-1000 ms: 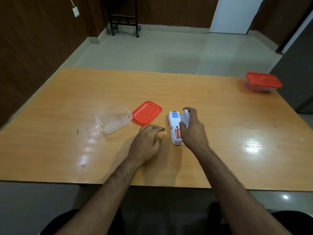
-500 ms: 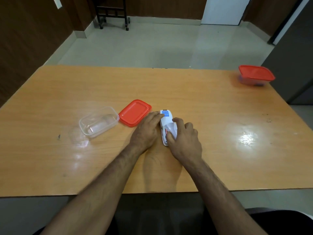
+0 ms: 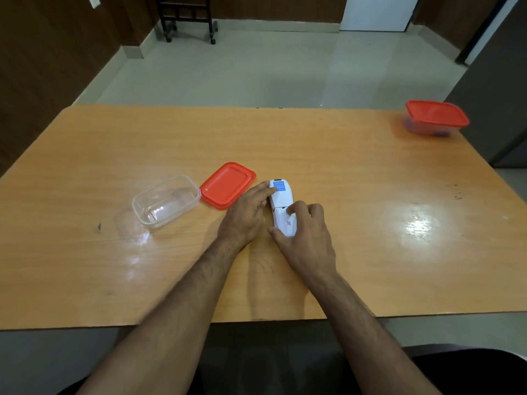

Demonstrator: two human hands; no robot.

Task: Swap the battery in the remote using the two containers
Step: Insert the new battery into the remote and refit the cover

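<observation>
White remote (image 3: 281,202): face down, cover on.
Left hand (image 3: 245,215): fingers flat, steadying top.
Right hand (image 3: 305,238): pinching cover; press evenly till seated.

The table (image 3: 342,172) is orange-tan wood with a fine grain, glossy, with white glare patches toward its right and left edges and a few dark specks near the right edge; the remote (image 3: 282,208) lying back-up is white with a blue label (image 3: 279,185) at its far end and a small dark code mark on the battery cover; the open container (image 3: 165,203) is clear; the loose lid (image 3: 226,185) beside it is red-orange; at the far right corner the closed container (image 3: 435,118) has a red-orange lid over a clear body with something bluish inside.
</observation>
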